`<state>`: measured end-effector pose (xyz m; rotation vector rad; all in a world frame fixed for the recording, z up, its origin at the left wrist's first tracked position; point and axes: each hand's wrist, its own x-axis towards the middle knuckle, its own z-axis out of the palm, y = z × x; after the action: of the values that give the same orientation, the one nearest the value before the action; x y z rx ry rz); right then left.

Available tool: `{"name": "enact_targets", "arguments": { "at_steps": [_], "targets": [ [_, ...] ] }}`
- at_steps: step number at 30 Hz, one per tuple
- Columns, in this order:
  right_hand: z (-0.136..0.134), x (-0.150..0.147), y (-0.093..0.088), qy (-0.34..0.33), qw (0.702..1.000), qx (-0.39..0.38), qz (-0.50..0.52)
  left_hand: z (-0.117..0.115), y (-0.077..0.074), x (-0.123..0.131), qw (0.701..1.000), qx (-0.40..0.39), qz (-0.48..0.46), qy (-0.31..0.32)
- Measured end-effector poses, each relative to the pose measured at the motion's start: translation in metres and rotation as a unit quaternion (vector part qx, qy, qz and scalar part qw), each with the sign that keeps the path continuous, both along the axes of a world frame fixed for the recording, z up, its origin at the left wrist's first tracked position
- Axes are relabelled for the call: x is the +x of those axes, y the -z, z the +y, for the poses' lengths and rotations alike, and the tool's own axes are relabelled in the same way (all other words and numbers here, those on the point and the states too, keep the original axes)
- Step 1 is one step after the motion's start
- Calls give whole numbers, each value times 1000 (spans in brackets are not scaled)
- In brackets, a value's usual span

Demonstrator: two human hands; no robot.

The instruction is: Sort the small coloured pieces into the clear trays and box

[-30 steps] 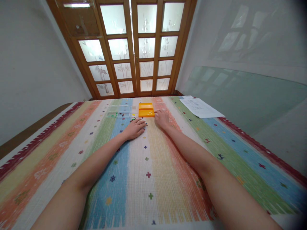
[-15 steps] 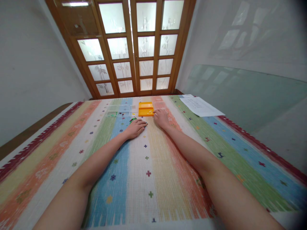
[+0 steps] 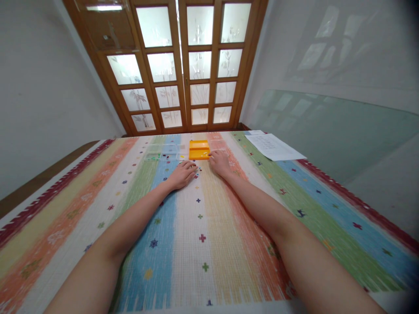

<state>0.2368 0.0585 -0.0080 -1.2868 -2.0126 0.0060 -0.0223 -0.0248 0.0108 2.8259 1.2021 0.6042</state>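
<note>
My left hand [image 3: 182, 175] lies palm down on the striped tablecloth, its fingers stretched out over small coloured pieces. A few tiny dark and red pieces [image 3: 200, 169] show beyond its fingertips; what lies under the palm is hidden. At the lower right edge of a yellow two-compartment box [image 3: 199, 148] is my right hand [image 3: 220, 162], its fingers bent and closed on that edge. Some small pale pieces lie in the box's near compartment. Left of it stands a clear plastic box [image 3: 160, 150] with green, dark red and yellow pieces in separate compartments.
A clear lid [image 3: 218, 144] lies right of the yellow box. Printed white paper [image 3: 273, 146] rests at the table's far right. The patterned tablecloth [image 3: 183, 253] covers the table. Beyond stand wooden glazed doors [image 3: 183, 78], with a glass panel [image 3: 327, 126] at the right wall.
My left hand has shifted slightly left and now covers the green pile that showed beyond its fingers. Small pieces by its fingertips are now exposed. My right hand stays at the yellow box.
</note>
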Motion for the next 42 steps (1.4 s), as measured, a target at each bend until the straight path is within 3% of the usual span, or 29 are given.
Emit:
{"name": "enact_targets", "arguments": {
  "at_steps": [12, 19, 30, 37, 42],
  "targets": [
    [-3, -2, -1, -1, 1000, -5, -2, 44, 7, -59, 985, 49, -72, -148],
    [-4, -1, -2, -11, 1000, -8, -5, 58, 15, -84, 971, 53, -107, -208],
    [-3, -2, -1, -13, 1000, -10, -6, 42, 6, -73, 987, 31, -69, -143],
    [-4, -2, -2, -11, 1000, -17, -16, 47, 17, -63, 996, 7, -6, -85],
    [-4, -2, -3, -13, 999, -20, -30, 50, 22, -62, 995, -5, 7, -97]
  ]
}}
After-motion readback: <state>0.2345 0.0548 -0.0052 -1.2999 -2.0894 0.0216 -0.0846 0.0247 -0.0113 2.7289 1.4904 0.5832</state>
